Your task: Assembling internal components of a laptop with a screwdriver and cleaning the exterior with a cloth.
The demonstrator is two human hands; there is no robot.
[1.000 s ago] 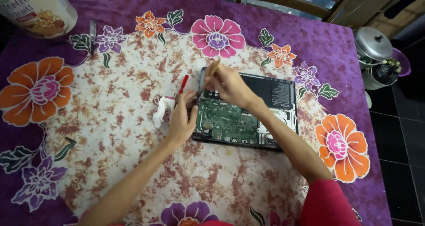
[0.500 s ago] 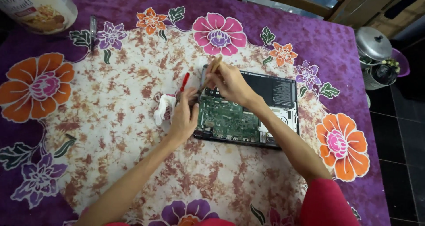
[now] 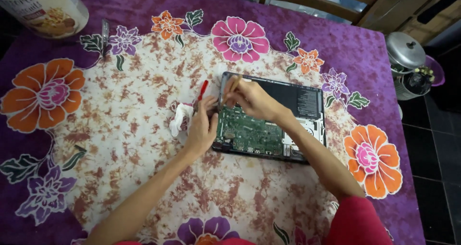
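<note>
A big bench (image 3: 120, 129) fills the view, under a purple cloth (image 3: 336, 38) with bright flowers on it. Near the middle, a bit toward 3 o'clock, lies an open laptop (image 3: 300, 110) with its back cover off. Its green board (image 3: 249, 132) shows.

At 11 o'clock stands a big tub (image 3: 45, 7). At 2 o'clock, off the bench, sits a metal pot (image 3: 406, 50) with a lid.

The left hand (image 3: 201, 125) rests on the laptop's 9 o'clock edge, fingers curled; what it grips I cannot tell. The right hand (image 3: 252, 98) is closed on a thin wooden stick (image 3: 233, 84) at the laptop's 11 o'clock corner. The two hands are close together.

Just beside the left hand, at its 9 o'clock, lies a white rag (image 3: 180, 117). A small red tool (image 3: 203, 89) pokes out at its 12 o'clock.
</note>
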